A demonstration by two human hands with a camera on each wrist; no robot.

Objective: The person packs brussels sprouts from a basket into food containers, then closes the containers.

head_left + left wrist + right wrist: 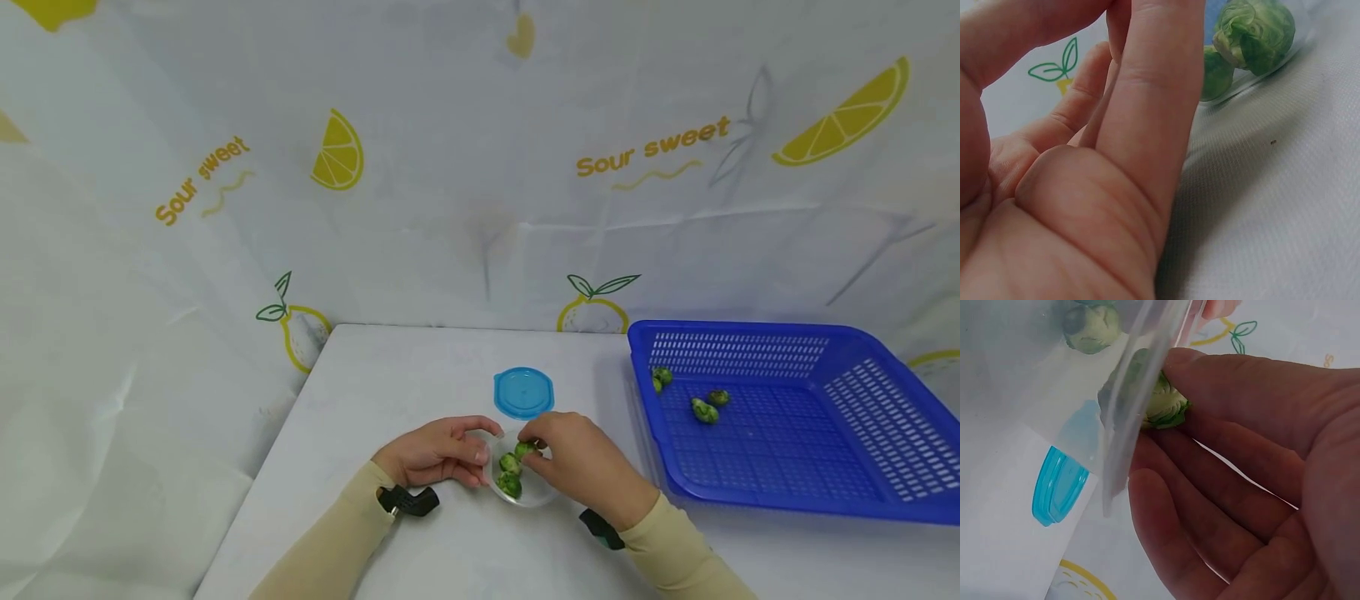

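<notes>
A small clear plastic container (pixel 537 493) stands on the table with two Brussels sprouts, one (pixel 510 463) above the other (pixel 508 485), inside its left half. My left hand (pixel 438 454) holds the container at its left side, thumb and fingers along the rim. Over the container's far right part, my right hand (pixel 588 462) pinches another Brussels sprout (pixel 1172 406) between thumb and fingertips. This sprout is at the rim in the right wrist view, partly seen through the cloudy wall. In the left wrist view, my fingers hide most of the container.
Behind the container lies a blue lid (pixel 523 392), flat on the white table (pixel 420 367). A large blue plastic basket (pixel 795 450) stands at the right, with several Brussels sprouts (pixel 705 411) near its left side. A lemon-printed sheet (pixel 450 208) hangs behind the table.
</notes>
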